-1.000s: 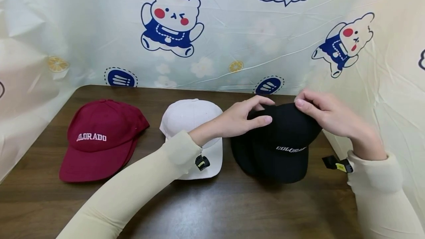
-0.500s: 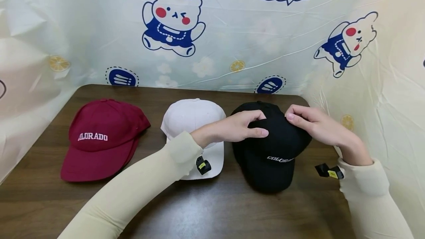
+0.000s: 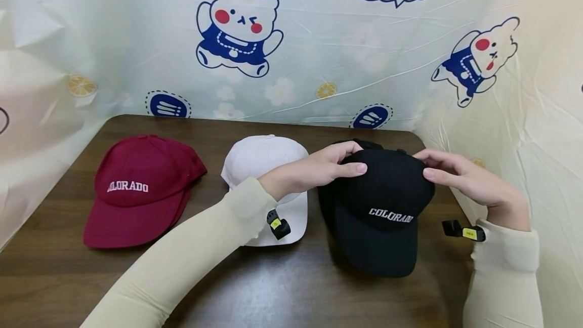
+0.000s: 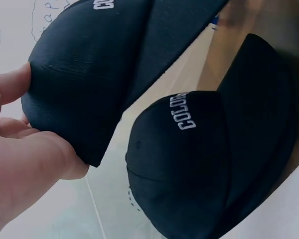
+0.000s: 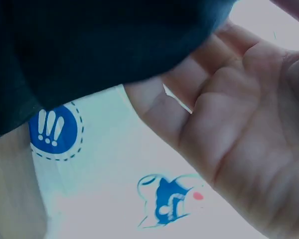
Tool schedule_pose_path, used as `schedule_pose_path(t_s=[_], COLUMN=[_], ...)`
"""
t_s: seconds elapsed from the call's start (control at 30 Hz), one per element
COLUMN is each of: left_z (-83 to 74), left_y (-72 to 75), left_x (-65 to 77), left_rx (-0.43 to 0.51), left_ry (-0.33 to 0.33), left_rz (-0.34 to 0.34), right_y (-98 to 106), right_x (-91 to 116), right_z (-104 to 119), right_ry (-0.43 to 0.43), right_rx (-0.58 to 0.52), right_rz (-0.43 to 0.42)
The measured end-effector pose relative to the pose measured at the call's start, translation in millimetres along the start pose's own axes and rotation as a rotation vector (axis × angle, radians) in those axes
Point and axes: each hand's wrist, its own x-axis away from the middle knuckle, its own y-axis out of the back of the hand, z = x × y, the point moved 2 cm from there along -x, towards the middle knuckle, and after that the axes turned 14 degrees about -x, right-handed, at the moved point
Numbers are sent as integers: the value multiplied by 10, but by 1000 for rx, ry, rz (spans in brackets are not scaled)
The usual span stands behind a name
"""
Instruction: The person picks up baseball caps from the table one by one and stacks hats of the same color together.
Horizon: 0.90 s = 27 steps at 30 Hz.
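A black baseball cap [image 3: 384,186] with white COLORADO lettering is held between both hands, its brim pointing toward me. My left hand [image 3: 321,166] pinches its left edge, thumb in front and fingers behind. On the opposite side, my right hand [image 3: 475,181] grips the edge, thumb on the crown's front. A second black cap [image 4: 174,154] shows separate from the held one in the left wrist view, mostly hidden behind it in the head view. In the right wrist view, the right fingers [image 5: 189,79] reach behind the dark cloth.
Left of the hands a white cap [image 3: 255,161] rests on the brown table [image 3: 255,292], partly covered by the left forearm. Farther left sit stacked maroon caps [image 3: 141,181]. A patterned curtain [image 3: 309,44] rises along the table's back and sides.
The held black cap dipped left and toward me, then came back right, its lettering now facing front more fully. The right hand moved left and back with it; the other caps stayed put.
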Motion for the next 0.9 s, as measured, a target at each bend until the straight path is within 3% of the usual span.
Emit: schedule_pose_path(t_s=[0.17,0.27,0.43,0.53,0.7,0.9], left_z=[42,85,160,191,262,360], left_y=[18,34,49,52,54,43], left_x=[-29,-55,-103,-121,-147,-156], left_rx=[80,131,167,144,77,-3], left_ry=[28,57,121,173,266,368], left_rz=[-31,-68,-125,-152,-189,-228], right_y=[50,50,51,45,11,-5], right_x=[-23,-92,-219,-272,-324,-374], right_z=[-157,-240,-394,-509,-665,-807], right_ry=[84,118,137,136,140,68], right_rx=[-205,-332,-451,-488,-526,-470], right_rz=[14,-31,-150,-179,-145,-121])
